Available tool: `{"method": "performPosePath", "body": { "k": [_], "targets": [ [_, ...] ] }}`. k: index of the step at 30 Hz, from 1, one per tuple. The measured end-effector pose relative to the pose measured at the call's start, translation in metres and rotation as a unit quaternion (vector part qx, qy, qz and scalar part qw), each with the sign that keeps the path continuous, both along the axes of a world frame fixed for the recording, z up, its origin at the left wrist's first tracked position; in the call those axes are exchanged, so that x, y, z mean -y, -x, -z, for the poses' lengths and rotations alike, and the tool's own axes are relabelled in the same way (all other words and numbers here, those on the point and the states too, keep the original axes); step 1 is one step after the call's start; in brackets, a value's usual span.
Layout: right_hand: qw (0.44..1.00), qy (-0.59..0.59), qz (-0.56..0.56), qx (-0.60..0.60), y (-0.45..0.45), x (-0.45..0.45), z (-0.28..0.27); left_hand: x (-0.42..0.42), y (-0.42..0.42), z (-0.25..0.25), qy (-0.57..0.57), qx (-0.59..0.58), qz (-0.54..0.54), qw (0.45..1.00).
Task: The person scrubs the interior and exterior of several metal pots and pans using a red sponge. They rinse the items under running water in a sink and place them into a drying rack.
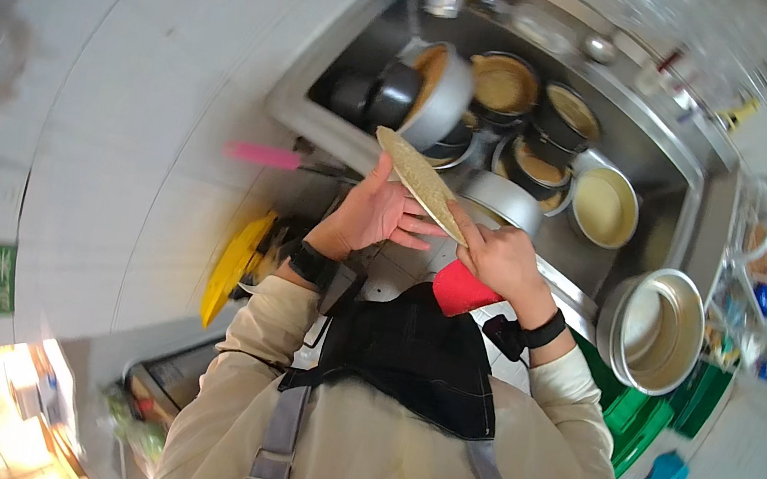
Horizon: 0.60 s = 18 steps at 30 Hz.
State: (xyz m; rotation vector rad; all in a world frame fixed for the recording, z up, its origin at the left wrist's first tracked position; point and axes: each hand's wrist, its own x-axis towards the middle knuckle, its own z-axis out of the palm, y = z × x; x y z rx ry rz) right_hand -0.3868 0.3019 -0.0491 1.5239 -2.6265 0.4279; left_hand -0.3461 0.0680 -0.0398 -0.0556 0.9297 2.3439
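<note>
My right hand (505, 260) grips the lower end of a thin, crumb-coated disc (418, 177), seen nearly edge-on and tilted. Palm up and fingers spread, my left hand (384, 213) is beside the disc, its thumb close to the edge; whether it touches is unclear. A flat red piece (462, 292) shows below my right hand; I cannot tell whether that hand holds it. Beyond is a steel sink (583, 273) with a large silver pan (446, 94), several dark round tins with brown residue (504, 85), and a light-coloured round pan (603, 206).
Nested round metal pans (653, 330) stand at the sink's front right corner. A pink-handled tool (264, 156) and a yellow object (238, 268) are at left. Green bins (634, 426) stand low at right, below a wire rack (752, 263). Bottles and utensils line the sink's back edge.
</note>
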Motion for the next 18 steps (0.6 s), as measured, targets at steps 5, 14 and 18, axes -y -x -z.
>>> {"method": "performPosePath", "body": {
  "k": [5,14,18],
  "targets": [
    [0.971,0.007,-0.190,-0.148,-0.007,0.069,-0.017,0.050,-0.093,-0.013,-0.027,0.077,-0.234,0.969],
    [0.955,0.062,0.126,0.260,-0.004,0.148,0.013,0.092,-0.261,0.004,0.156,0.071,-0.452,0.876],
    [0.695,0.091,0.092,0.707,-0.051,0.184,0.035,0.097,-0.326,0.049,0.337,0.114,-0.466,0.810]
  ]
}}
